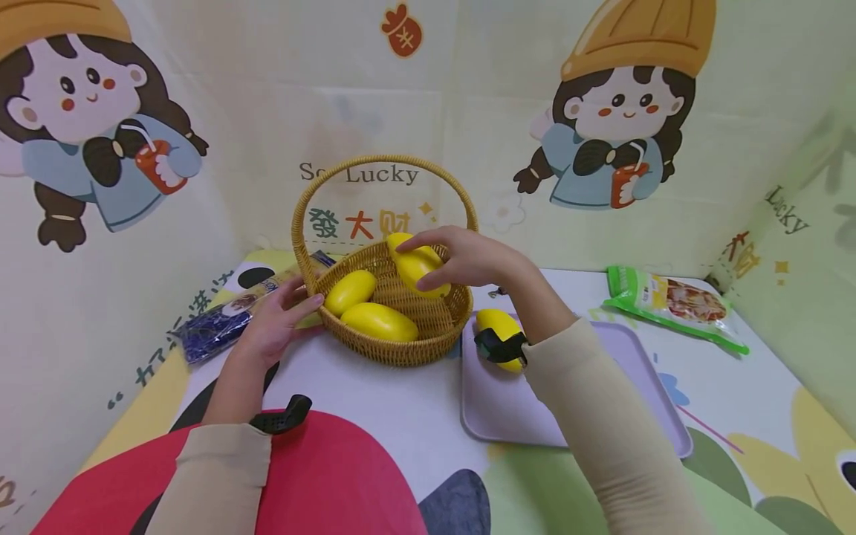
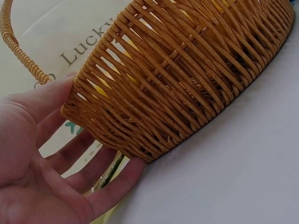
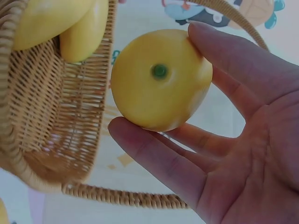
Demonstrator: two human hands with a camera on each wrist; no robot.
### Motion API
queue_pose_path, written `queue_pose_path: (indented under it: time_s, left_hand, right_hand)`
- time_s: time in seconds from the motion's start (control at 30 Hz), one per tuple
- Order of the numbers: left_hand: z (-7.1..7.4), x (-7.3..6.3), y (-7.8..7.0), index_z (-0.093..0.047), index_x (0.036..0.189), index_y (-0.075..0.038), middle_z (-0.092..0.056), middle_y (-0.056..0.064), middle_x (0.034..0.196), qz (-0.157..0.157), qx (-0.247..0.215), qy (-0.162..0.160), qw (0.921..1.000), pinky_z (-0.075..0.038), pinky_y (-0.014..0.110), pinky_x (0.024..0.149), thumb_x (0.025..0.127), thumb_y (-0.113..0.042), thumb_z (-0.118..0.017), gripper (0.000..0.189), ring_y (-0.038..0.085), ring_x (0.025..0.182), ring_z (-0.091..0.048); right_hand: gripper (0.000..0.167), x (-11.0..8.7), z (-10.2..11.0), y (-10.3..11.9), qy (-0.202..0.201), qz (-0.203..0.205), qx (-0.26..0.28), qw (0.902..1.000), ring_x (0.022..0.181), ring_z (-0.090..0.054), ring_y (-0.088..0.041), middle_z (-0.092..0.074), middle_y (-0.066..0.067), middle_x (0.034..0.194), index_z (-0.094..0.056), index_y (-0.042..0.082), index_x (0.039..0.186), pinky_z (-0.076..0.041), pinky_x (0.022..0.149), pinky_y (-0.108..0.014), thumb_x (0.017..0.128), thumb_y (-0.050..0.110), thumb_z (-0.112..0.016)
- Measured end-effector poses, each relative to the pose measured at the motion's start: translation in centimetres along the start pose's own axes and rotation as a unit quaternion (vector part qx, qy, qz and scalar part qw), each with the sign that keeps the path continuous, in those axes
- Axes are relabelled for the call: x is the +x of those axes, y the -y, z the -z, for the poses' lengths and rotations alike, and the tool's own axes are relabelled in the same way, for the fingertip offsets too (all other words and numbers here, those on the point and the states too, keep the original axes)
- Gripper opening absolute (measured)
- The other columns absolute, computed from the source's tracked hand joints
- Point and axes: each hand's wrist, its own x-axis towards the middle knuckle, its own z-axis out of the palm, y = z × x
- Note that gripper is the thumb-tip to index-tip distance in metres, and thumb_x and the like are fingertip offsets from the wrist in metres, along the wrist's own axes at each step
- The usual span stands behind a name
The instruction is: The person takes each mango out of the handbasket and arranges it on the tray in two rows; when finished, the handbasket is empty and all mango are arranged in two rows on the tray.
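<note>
My right hand (image 1: 464,258) holds a smooth yellow mango (image 1: 416,266) above the wicker basket (image 1: 394,355), between thumb and fingers. In the right wrist view the green stem end of that mango (image 3: 140,88) faces the camera, level with the basket's rim. Two more mangoes lie inside the basket, one at the left (image 1: 351,292) and one along the front (image 1: 380,322). The left hand (image 1: 277,319) grips the basket's left side; in the left wrist view its thumb lies at the rim and a fingertip touches the lower weave.
On the right, a lilac tray (image 1: 515,416) bears another mango (image 1: 498,321), partly behind the right wrist. A green food packet (image 1: 678,305) lies at the back right. Behind the left hand is a clear and blue packet (image 1: 221,327). The basket's tall handle (image 1: 384,159) arches up.
</note>
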Motion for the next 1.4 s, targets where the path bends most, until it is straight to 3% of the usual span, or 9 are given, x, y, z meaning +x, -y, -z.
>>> queue_pose_path:
  time_s: [0.13,0.37,0.63,0.87,1.23,1.4]
  left_hand:
    - [0.0,0.0,-0.1,-0.022,0.166,-0.025,-0.022,0.013,0.171,-0.001,-0.001,0.001,1.0,-0.047,0.054,0.112,0.103,-0.033,-0.064,0.076,0.039,0.151,-0.034]
    - [0.0,0.0,0.0,-0.021,0.167,-0.027,-0.022,0.012,0.171,0.002,-0.001,0.002,1.0,-0.048,0.052,0.112,0.103,-0.034,-0.064,0.077,0.038,0.151,-0.034]
    - [0.0,0.0,0.0,-0.023,0.166,-0.029,-0.022,0.012,0.171,0.004,-0.005,0.002,1.0,-0.048,0.052,0.111,0.103,-0.034,-0.064,0.075,0.038,0.151,-0.034]
    - [-0.1,-0.1,-0.1,-0.022,0.166,-0.029,-0.021,0.012,0.172,0.005,-0.007,0.004,1.0,-0.048,0.051,0.111,0.104,-0.034,-0.064,0.075,0.038,0.151,-0.033]
    - [-0.3,-0.1,0.0,-0.022,0.166,-0.03,-0.021,0.013,0.172,0.006,-0.004,0.003,1.0,-0.049,0.05,0.109,0.104,-0.032,-0.063,0.075,0.038,0.152,-0.033]
    - [-0.3,0.0,0.1,-0.021,0.166,-0.03,-0.021,0.013,0.171,0.007,-0.004,0.005,1.0,-0.049,0.049,0.109,0.103,-0.035,-0.063,0.076,0.038,0.151,-0.033]
  right_hand:
    - [0.053,-1.3,0.4,-0.4,-0.001,0.001,0.004,1.0,0.143,-0.044,-0.024,-0.043,0.006,0.161,-0.062,0.041,0.14,-0.043,0.117,-0.053,0.091,0.025,-0.079]
    - [0.055,-2.9,1.4,-1.3,0.004,0.017,-0.001,0.9999,0.119,-0.056,-0.031,-0.049,0.003,0.157,-0.061,0.034,0.143,-0.054,0.098,-0.045,0.092,0.023,-0.077]
    - [0.054,-4.9,2.2,-2.3,0.011,0.006,-0.01,0.9999,0.135,-0.053,-0.041,-0.043,-0.001,0.161,-0.061,0.034,0.143,-0.048,0.11,-0.056,0.092,0.024,-0.077]
    - [0.054,-6.8,2.6,-3.4,-0.004,-0.007,-0.025,0.9997,0.133,-0.054,-0.038,-0.045,0.0,0.159,-0.063,0.038,0.141,-0.052,0.105,-0.054,0.091,0.025,-0.078]
    - [0.054,-9.9,3.4,-5.8,-0.019,-0.015,-0.022,0.9995,0.132,-0.055,-0.043,-0.047,-0.007,0.157,-0.062,0.031,0.143,-0.054,0.104,-0.057,0.092,0.022,-0.078]
    - [0.053,-11.3,3.5,-6.8,-0.021,-0.028,-0.017,0.9993,0.132,-0.055,-0.043,-0.046,-0.009,0.157,-0.063,0.03,0.142,-0.058,0.099,-0.052,0.092,0.023,-0.078]
